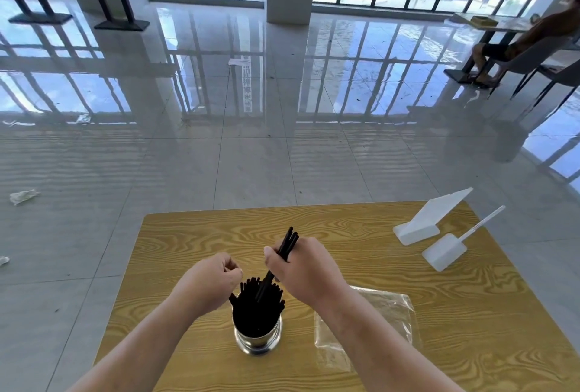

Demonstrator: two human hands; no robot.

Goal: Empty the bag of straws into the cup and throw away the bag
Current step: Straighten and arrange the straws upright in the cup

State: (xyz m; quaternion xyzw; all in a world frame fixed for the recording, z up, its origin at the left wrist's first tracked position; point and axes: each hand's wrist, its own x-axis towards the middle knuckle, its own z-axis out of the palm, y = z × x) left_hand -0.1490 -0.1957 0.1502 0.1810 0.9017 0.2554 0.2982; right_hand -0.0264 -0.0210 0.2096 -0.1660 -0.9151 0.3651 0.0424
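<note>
Right hand (303, 269) is gripping straws (288, 239) over cup (258, 338). Left hand (208, 281) is curling, grip unclear. Forearm is partly hiding bag (392, 310).

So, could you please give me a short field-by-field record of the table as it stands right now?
table: wood-grain top
cup: metal, upright, crowded with black straws
right hand: grips a few loose straws, tilted, lower ends among those in the cup
left hand: fingers curled above the cup's rim; unclear whether it holds anything
bag: clear, flat on the table, right of the cup, apparently empty
white stands: two, far right corner
remaining: bag not yet thrown away
</note>
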